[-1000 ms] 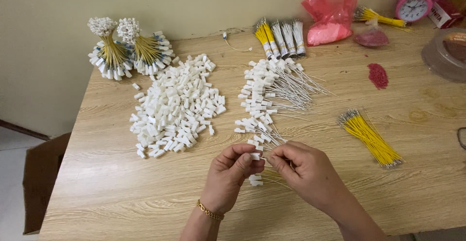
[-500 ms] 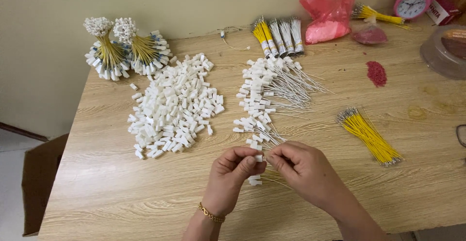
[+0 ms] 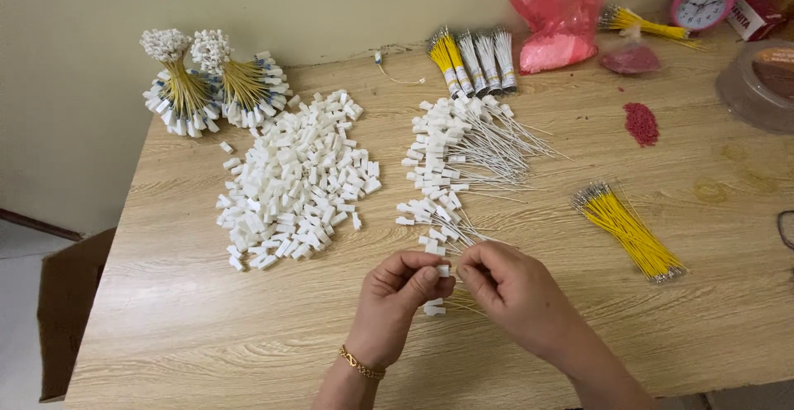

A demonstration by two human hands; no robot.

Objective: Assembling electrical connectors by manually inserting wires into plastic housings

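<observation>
A small white plug (image 3: 443,270) is pinched between the fingers of the left hand (image 3: 401,294) and the right hand (image 3: 509,290), held close together near the front of the wooden surface (image 3: 165,327). Just behind them, white plugs with thin wires (image 3: 463,154) are spread out. A heap of white plugs (image 3: 294,183) is piled to the left, and yellow wires (image 3: 628,230) are laid to the right.

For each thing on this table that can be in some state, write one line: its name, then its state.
left hand: fingers pinched on a small white connector
right hand: fingers pinched at the same connector
loose white connectors: heaped, no wires
wired white connectors: spread in a loose pile
yellow wires: lying bundled, bare
pink bag: crumpled, propped by the wall
pink clock: upright
</observation>
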